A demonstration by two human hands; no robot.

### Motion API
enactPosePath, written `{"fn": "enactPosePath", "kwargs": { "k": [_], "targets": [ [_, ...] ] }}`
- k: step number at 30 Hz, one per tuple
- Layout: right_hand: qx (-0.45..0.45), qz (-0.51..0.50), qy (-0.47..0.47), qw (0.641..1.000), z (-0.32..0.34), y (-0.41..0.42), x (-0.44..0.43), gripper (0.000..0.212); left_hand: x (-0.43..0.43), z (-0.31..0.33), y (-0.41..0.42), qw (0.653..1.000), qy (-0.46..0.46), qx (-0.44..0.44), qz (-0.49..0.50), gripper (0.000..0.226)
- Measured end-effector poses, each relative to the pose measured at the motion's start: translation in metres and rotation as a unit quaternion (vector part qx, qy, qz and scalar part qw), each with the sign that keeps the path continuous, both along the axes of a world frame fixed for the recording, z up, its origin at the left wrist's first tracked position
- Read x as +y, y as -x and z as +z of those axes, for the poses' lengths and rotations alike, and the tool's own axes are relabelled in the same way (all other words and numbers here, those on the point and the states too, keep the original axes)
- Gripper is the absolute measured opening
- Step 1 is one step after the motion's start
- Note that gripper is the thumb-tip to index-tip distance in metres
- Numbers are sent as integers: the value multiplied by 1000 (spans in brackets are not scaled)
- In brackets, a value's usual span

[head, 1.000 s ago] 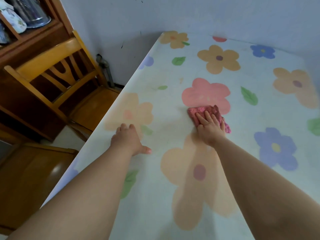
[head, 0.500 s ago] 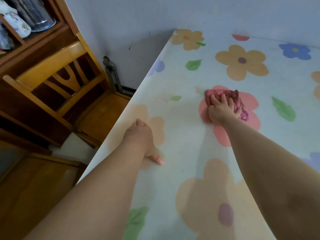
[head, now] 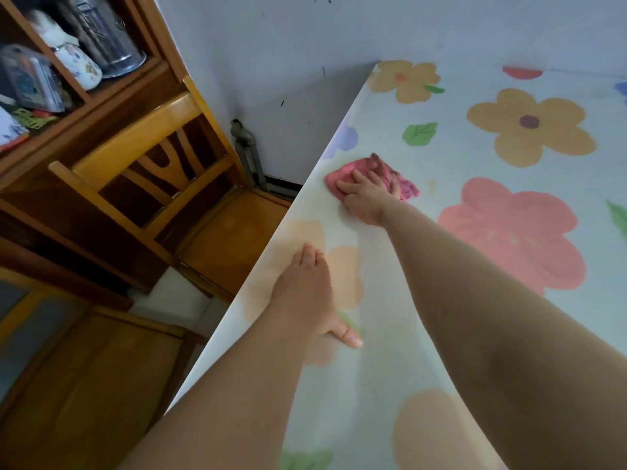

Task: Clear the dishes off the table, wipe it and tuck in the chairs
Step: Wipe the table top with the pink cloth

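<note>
The table (head: 475, 334) has a pale cover printed with big flowers. A pink cloth (head: 403, 184) lies near its left edge, pressed flat under my right hand (head: 368, 198). My left hand (head: 305, 296) rests palm down on the table closer to me, by the same edge, holding nothing. A wooden chair (head: 163, 184) stands left of the table, its seat partly under the table edge. A second chair seat (head: 91, 374) shows lower left.
A wooden shelf unit (head: 68, 106) stands behind the chair with a metal pot (head: 105, 35), a patterned jar (head: 76, 66) and small items. A grey wall (head: 305, 45) runs along the table's far side, with a pipe (head: 249, 157) in the corner.
My right hand has pushed the pink cloth away from me and to the left, from the pink flower to the table's left edge. My left hand has stayed planted on the table.
</note>
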State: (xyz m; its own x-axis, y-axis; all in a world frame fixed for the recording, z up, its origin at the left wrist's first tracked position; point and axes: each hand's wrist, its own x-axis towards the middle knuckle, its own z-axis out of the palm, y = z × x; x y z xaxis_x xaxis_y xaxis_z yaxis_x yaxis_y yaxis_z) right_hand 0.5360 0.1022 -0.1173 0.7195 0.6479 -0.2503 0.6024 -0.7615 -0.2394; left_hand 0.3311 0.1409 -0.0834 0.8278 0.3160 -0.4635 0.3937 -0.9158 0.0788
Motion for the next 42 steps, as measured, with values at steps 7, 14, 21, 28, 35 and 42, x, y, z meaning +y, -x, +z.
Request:
{"fn": "enactPosePath", "kwargs": {
  "k": [7,14,21,28,35,42],
  "targets": [
    [39,84,-70,993,-8,58,-20,43,-6,6,4,998,-19,48,42,147],
    [85,60,-106,989,0,133,-80,45,-30,1,51,980,12,28,196,115],
    [110,43,-97,988,5,207,-142,45,-70,12,118,978,40,45,199,120],
    [119,54,-67,989,10,276,-201,45,-120,25,182,978,66,60,190,118],
    [97,-5,-48,994,12,329,-274,48,-156,27,250,977,82,98,174,120],
    [73,-152,-33,985,8,392,-314,48,-177,18,316,986,76,82,124,119]
  ]
}}
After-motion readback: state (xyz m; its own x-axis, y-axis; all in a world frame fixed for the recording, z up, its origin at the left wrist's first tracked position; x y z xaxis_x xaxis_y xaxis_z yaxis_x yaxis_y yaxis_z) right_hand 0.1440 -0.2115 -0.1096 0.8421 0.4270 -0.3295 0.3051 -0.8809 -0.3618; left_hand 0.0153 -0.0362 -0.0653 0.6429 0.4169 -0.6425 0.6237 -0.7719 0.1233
